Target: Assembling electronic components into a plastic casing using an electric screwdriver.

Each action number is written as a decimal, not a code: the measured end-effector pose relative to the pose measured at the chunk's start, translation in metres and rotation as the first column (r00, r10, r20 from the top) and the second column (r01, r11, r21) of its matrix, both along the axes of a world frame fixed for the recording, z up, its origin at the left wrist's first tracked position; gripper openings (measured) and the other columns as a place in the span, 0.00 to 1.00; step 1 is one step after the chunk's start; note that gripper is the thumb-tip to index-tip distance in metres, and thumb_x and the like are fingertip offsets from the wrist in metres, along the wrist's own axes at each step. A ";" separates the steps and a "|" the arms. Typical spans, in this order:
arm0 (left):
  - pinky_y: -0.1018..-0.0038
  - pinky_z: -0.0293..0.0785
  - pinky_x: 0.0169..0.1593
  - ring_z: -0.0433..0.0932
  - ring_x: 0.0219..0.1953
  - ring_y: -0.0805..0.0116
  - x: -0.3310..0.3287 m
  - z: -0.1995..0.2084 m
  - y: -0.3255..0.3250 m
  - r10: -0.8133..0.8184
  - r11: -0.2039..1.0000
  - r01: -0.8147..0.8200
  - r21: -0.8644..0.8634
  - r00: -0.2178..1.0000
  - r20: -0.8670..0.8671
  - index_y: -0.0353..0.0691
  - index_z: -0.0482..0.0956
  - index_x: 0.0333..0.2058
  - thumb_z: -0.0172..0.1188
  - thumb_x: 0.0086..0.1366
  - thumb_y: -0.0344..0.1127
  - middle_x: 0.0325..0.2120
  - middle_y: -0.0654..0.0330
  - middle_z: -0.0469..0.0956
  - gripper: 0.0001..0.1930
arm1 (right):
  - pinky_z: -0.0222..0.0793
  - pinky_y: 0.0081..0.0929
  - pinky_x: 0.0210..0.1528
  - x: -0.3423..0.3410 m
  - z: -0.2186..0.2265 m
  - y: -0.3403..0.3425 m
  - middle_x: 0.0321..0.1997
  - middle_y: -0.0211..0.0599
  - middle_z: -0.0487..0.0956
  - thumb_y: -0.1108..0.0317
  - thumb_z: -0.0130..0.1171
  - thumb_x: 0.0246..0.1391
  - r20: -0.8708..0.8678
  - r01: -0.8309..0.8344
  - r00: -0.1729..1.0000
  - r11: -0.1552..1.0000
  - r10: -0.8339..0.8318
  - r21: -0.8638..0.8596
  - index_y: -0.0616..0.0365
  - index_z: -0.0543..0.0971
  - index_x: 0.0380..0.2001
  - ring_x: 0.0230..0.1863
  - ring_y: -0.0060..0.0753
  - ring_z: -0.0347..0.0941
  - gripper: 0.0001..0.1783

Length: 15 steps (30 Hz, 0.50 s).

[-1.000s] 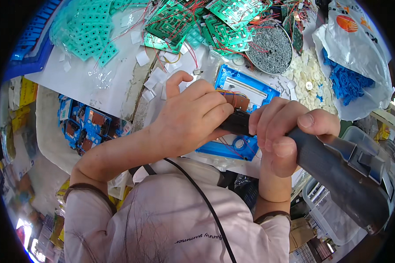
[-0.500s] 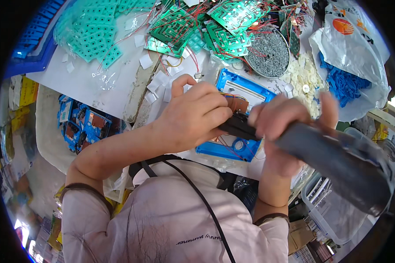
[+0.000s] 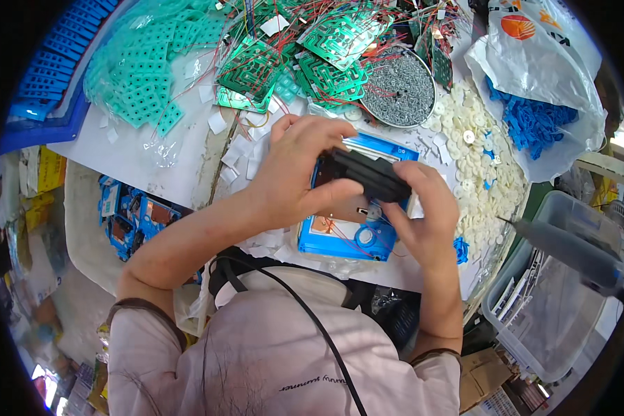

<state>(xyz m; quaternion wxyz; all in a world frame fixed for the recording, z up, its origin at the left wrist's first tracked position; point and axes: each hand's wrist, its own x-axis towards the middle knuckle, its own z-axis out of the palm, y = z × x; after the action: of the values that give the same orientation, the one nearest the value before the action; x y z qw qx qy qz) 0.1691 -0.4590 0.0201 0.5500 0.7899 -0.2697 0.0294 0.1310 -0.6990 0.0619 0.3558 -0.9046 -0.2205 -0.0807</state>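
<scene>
- Head view: the left hand (image 3: pixel 295 177) and the right hand (image 3: pixel 423 215) both close around a black block-shaped part (image 3: pixel 367 173), the left gripping its near-left end with the fingers curled over the top, the right pinching its right end between thumb and fingers.
- The black part sits tilted just above a blue open casing (image 3: pixel 347 239) that lies on the white worktop (image 3: pixel 139 156), right in front of the person's chest; thin red wires and a round blue fitting show inside the casing.
- An electric screwdriver (image 3: pixel 568 253), grey and long, hangs free to the right of the right hand, well apart from it, over a clear plastic bin (image 3: pixel 555 326).
- Beyond the hands lies a heap of green circuit boards (image 3: pixel 305 48) with red wires, and just right of them a round dish of small screws (image 3: pixel 399 90).
- A pile of white round buttons (image 3: pixel 475 159) spreads along the right side of the worktop, beside a plastic bag of blue parts (image 3: pixel 534 118).
- At far left, teal rubber keypads (image 3: pixel 145 76) in clear bags lie near a blue tray (image 3: pixel 48 83).
</scene>
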 end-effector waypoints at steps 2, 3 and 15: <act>0.54 0.51 0.62 0.72 0.54 0.57 -0.015 0.000 0.000 0.105 0.985 -0.121 -0.121 0.986 -0.133 0.39 0.70 0.57 0.66 0.60 0.48 0.45 0.61 0.78 0.31 | 0.75 0.29 0.37 0.014 0.010 0.000 0.41 0.44 0.83 0.72 0.72 0.45 -0.091 -0.001 0.996 0.996 0.009 0.087 0.59 0.80 0.47 0.35 0.39 0.79 0.23; 0.53 0.50 0.63 0.71 0.55 0.56 -0.020 -0.002 -0.001 0.103 0.985 -0.119 -0.128 0.987 -0.127 0.39 0.69 0.59 0.66 0.61 0.48 0.46 0.61 0.78 0.32 | 0.74 0.27 0.37 0.017 0.017 -0.003 0.39 0.43 0.83 0.71 0.71 0.47 -0.222 0.030 0.975 0.992 -0.003 0.122 0.60 0.81 0.46 0.34 0.36 0.78 0.21; 0.48 0.45 0.63 0.69 0.56 0.55 -0.038 0.018 -0.016 0.069 0.897 -0.146 0.417 0.979 0.193 0.39 0.71 0.61 0.67 0.54 0.41 0.48 0.63 0.78 0.35 | 0.68 0.34 0.24 0.048 0.019 0.004 0.18 0.42 0.76 0.53 0.66 0.56 -0.254 0.275 0.894 0.899 -0.370 -0.342 0.61 0.81 0.39 0.17 0.37 0.72 0.20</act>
<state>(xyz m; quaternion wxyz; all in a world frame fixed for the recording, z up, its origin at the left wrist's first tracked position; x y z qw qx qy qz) 0.1308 -0.4746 0.0384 0.3349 0.8995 -0.2722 0.0685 0.1788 -0.6952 0.0812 0.2275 -0.9728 -0.0160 0.0391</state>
